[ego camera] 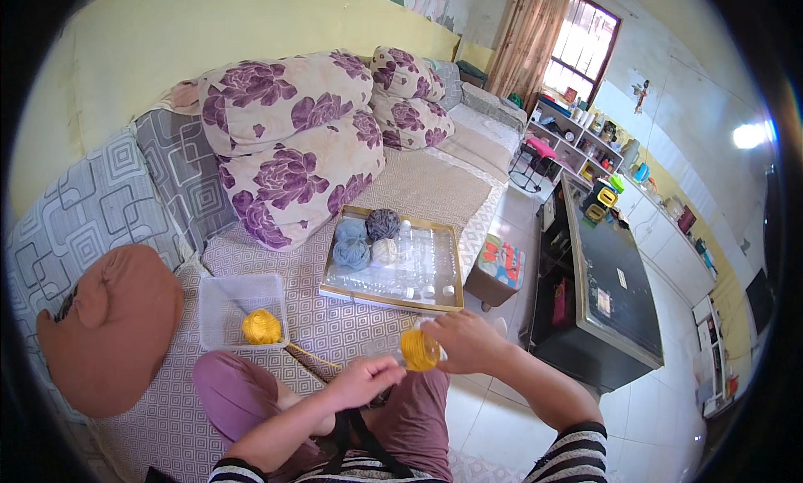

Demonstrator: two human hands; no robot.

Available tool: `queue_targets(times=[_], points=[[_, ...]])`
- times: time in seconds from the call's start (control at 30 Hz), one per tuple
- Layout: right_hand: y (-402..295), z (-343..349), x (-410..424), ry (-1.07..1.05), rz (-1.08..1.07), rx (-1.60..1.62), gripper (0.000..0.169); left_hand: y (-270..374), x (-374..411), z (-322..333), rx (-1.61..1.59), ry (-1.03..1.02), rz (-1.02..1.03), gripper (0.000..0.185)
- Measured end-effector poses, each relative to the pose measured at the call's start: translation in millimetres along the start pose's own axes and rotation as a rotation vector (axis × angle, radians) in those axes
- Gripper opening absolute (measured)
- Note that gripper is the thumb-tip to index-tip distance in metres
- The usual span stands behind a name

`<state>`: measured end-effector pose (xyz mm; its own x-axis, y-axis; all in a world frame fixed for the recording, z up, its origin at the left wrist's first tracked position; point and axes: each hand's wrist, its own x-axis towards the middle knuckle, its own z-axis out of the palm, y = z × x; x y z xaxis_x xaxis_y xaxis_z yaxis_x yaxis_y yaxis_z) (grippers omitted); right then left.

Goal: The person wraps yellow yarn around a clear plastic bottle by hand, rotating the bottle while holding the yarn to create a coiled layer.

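Above my lap is a clear plastic bottle with yellow yarn point(419, 350) wound around it. My right hand point(461, 339) grips the bottle at its right end. My left hand point(371, 377) is at the left side of the winding, thumb and fingers pinched together; what they pinch is too small to tell. A yellow strand runs from near my left hand to a ball of yellow yarn point(261, 327), which lies in a clear plastic bin point(218, 307) on the sofa.
A shallow gold-rimmed box point(389, 303) ahead holds blue, grey and white yarn balls and several clear bottles. A brown cushion point(119, 332) lies left. On the right stand a patterned stool point(495, 276) and a black glass-topped table point(618, 307). Floral bundles point(295, 163) sit behind.
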<state>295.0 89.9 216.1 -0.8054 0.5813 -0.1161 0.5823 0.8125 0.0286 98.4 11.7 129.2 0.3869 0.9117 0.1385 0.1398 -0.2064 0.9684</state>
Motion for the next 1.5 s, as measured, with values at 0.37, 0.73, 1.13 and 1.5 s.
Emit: queue_targets(times=[0.37, 0.73, 1.13, 1.5], points=[[-10, -14, 1, 0.315, -0.004, 0.506, 0.053, -71, 9, 30, -0.175, 0.109, -0.097, 0.017], [-21, -7, -6, -0.177, -0.045, 0.284, 0.051, -16, 18, -21, -0.104, 0.107, 0.053, 0.016], [2, -13, 7, 0.378, 0.087, 0.141, 0.050, -27, -5, 33, -0.164, -0.116, -0.021, 0.022], [-14, -29, -10, 0.052, -0.108, 0.701, 0.062, -51, 27, 1, -0.262, 0.210, -0.072, 0.019]])
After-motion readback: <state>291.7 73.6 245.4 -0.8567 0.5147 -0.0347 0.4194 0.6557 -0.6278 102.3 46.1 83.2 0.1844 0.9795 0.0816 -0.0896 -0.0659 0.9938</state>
